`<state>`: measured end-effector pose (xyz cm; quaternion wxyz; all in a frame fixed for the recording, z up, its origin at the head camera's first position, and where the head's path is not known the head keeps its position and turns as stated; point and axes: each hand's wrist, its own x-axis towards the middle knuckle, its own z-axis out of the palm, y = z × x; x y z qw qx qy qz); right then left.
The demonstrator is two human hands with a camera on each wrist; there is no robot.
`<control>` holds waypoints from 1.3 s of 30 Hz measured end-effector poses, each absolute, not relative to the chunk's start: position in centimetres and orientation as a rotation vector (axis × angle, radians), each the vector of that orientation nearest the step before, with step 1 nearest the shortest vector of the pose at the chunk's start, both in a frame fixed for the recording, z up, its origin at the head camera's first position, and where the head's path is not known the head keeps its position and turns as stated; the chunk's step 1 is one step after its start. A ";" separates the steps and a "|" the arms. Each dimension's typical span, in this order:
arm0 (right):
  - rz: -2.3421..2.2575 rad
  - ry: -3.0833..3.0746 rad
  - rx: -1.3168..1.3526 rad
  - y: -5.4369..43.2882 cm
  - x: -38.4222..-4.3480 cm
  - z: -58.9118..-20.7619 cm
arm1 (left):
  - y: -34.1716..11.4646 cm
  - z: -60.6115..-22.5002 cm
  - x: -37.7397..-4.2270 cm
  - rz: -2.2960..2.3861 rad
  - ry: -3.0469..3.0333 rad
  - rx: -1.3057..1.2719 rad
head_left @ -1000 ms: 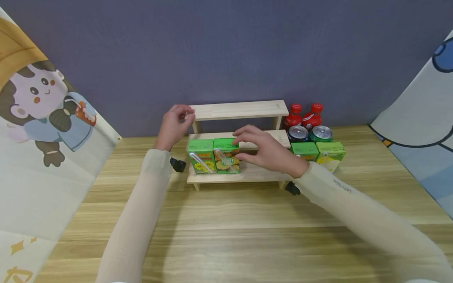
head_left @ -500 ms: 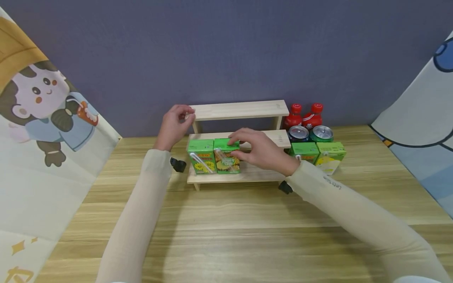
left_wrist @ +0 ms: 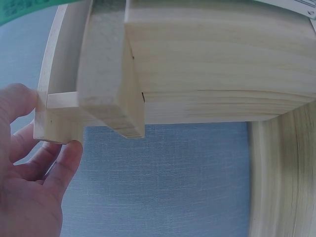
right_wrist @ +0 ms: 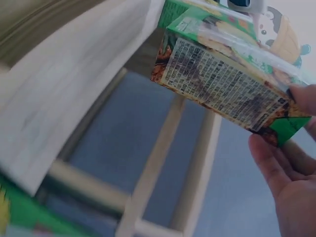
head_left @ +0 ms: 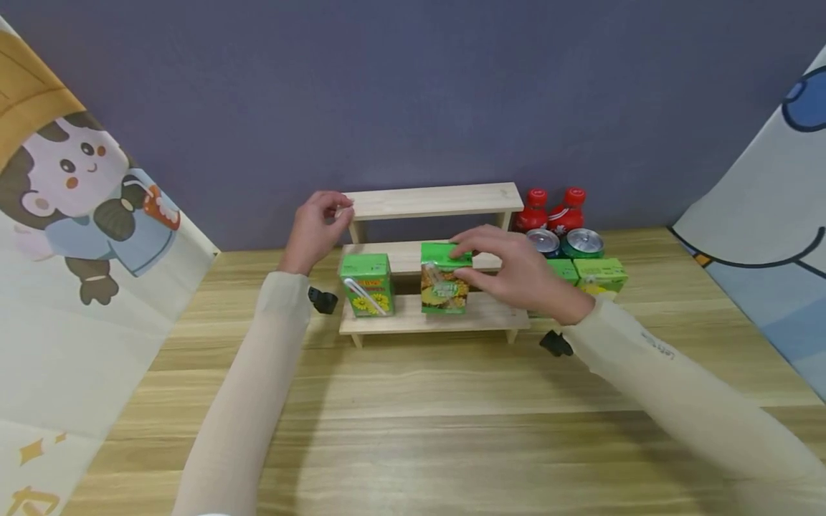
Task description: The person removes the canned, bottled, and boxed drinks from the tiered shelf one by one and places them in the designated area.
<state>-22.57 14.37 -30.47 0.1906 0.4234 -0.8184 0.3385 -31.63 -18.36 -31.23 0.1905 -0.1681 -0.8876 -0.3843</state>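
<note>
In the head view my right hand (head_left: 523, 272) pinches a green pineapple drink carton (head_left: 444, 287) near its top, thumb in front and fingers over the upper edge. The carton is upright above the lowest tier of a three-tier wooden rack (head_left: 432, 199). Its printed side panel (right_wrist: 222, 79) shows in the right wrist view. A second green carton (head_left: 366, 287), with a straw on its front, stands on the left end of that tier. My left hand (head_left: 316, 229) grips the left end of the top board; the left wrist view shows the thumb and fingers (left_wrist: 69, 165) around its end.
Right of the rack stand two red-capped bottles (head_left: 568, 212), two drink cans (head_left: 584, 242) and two green cartons (head_left: 601, 274), one partly hidden by my right hand. A dark wall (head_left: 413, 93) rises behind; the wooden table (head_left: 413, 416) extends in front.
My right hand has closed on the pineapple carton, lifted it and moved it right, opening a gap beside the other carton. The left hand has stayed on the top board.
</note>
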 end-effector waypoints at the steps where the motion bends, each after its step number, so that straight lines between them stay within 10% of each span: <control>1: 0.941 -2.288 1.197 14.9 -22.3 -30.3 | -18.4 -31.3 -31.6 -1.080 -2.496 -0.472; 22: 0.689 -2.318 0.996 28.5 -16.7 -31.9 | -18.4 -31.5 -31.8 -1.092 -2.485 -0.484; 39: 0.763 -2.494 0.899 29.1 -17.0 -36.8 | -18.4 -31.5 -31.9 -1.076 -2.492 -0.484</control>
